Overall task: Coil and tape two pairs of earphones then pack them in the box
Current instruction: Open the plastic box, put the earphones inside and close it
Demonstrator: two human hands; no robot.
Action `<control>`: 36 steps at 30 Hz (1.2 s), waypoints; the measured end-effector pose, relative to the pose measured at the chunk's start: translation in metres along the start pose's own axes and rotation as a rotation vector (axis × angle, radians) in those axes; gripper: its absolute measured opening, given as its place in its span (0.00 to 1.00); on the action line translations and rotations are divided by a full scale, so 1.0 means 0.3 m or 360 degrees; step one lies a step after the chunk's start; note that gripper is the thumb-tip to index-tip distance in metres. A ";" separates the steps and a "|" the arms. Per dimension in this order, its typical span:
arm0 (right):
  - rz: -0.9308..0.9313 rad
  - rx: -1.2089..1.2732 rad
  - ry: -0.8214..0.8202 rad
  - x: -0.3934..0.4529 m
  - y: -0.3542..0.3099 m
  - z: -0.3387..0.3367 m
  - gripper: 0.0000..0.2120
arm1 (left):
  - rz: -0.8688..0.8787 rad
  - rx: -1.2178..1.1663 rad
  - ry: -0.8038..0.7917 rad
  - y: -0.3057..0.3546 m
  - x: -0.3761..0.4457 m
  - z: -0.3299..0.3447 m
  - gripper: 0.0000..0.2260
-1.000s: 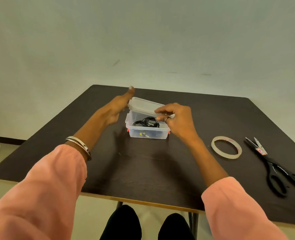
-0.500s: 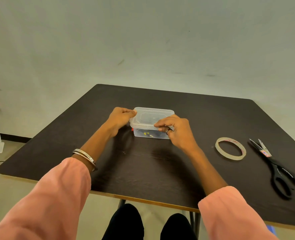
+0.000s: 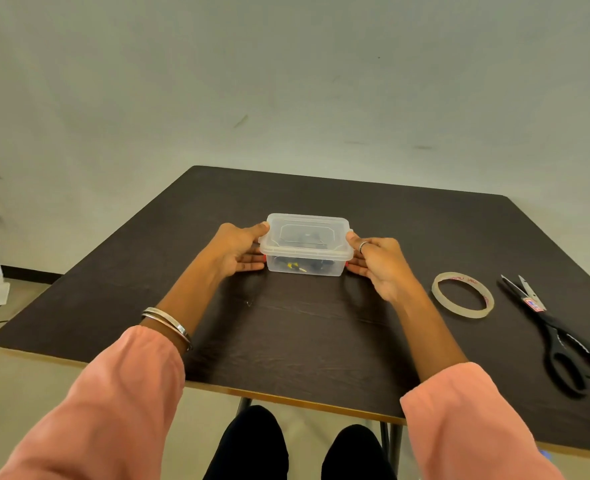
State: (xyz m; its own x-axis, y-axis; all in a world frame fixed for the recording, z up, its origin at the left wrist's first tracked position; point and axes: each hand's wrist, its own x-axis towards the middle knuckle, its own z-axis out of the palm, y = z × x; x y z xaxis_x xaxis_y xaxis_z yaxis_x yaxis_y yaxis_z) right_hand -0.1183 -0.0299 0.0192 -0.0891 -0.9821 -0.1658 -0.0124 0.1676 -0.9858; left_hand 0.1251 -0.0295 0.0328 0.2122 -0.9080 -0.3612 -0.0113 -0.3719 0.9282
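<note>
A small clear plastic box (image 3: 305,261) stands mid-table with its clear lid (image 3: 306,233) lying flat on top. Black coiled earphones (image 3: 300,266) with a yellow spot show dimly through its front wall. My left hand (image 3: 236,251) grips the box's left end, thumb on the lid's corner and fingers at a red side clip. My right hand (image 3: 378,261) grips the right end the same way, a ring on one finger, fingers at the red clip there.
A roll of clear tape (image 3: 463,294) lies flat right of the box. Black scissors (image 3: 560,336) lie farther right near the table's edge. The dark wooden table (image 3: 286,334) ends close to my knees. A white charger cable hangs at the far left wall.
The lid, tilted up over the open box a second ago, now lies flat on it. Both hands have moved from the lid's top to the box's two ends.
</note>
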 end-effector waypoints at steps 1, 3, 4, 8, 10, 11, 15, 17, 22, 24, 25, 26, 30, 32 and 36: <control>0.0007 0.0045 0.0003 0.003 0.003 -0.001 0.14 | 0.0010 -0.0025 0.0022 -0.007 0.001 0.000 0.15; 0.0025 0.0099 0.0029 0.004 -0.002 -0.003 0.13 | 0.0042 -0.0078 0.0076 -0.019 0.004 0.002 0.16; 0.0043 0.0126 0.0046 0.005 -0.006 -0.001 0.12 | 0.0060 -0.0101 0.0102 -0.025 0.006 0.004 0.16; 0.0130 0.0143 0.0210 0.014 -0.023 0.029 0.08 | 0.0137 -0.0117 0.0234 -0.043 0.011 0.025 0.17; 0.0150 0.0130 0.0288 0.018 -0.028 0.047 0.10 | 0.0143 -0.0137 0.0293 -0.045 0.009 0.031 0.18; 0.0158 0.0127 0.0311 0.021 -0.029 0.053 0.12 | 0.0146 -0.0152 0.0316 -0.044 0.008 0.033 0.18; 0.0152 0.0084 0.0459 0.026 -0.023 0.065 0.17 | 0.0272 -0.0182 0.0412 -0.054 0.001 0.049 0.13; 0.0103 0.0062 0.0512 0.016 -0.016 0.075 0.11 | 0.0401 -0.0133 0.0497 -0.066 -0.013 0.070 0.10; -0.0302 -0.0484 0.0622 -0.017 0.002 0.111 0.16 | 0.0635 0.0130 0.0616 -0.077 -0.039 0.084 0.18; -0.0424 -0.0818 0.0607 -0.025 -0.002 0.121 0.16 | 0.0723 0.0427 0.0572 -0.058 -0.042 0.066 0.21; -0.0470 -0.0965 0.0612 -0.029 -0.007 0.126 0.16 | 0.0749 0.0637 0.0536 -0.041 -0.043 0.058 0.21; -0.0513 -0.1082 0.0631 -0.031 -0.012 0.130 0.15 | 0.0763 0.0866 0.0513 -0.023 -0.046 0.055 0.21; -0.0571 -0.1261 0.0620 -0.034 -0.024 0.131 0.12 | 0.0752 0.1326 0.0564 0.030 -0.060 0.073 0.13; -0.0571 -0.1298 0.0594 -0.035 -0.030 0.125 0.13 | 0.0725 0.1322 0.0593 0.030 -0.057 0.084 0.12; -0.0556 -0.1275 0.0518 -0.037 -0.035 0.110 0.15 | 0.0742 0.1351 0.0578 0.028 -0.053 0.079 0.11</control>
State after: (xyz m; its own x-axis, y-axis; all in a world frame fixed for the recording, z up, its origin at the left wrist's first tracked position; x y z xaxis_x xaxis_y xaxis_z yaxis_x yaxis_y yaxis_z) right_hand -0.0845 -0.0237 0.0303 -0.2242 -0.9359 0.2718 -0.7637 -0.0045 -0.6455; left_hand 0.0986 -0.0227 0.0441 0.2905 -0.9362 0.1978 -0.8236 -0.1393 0.5498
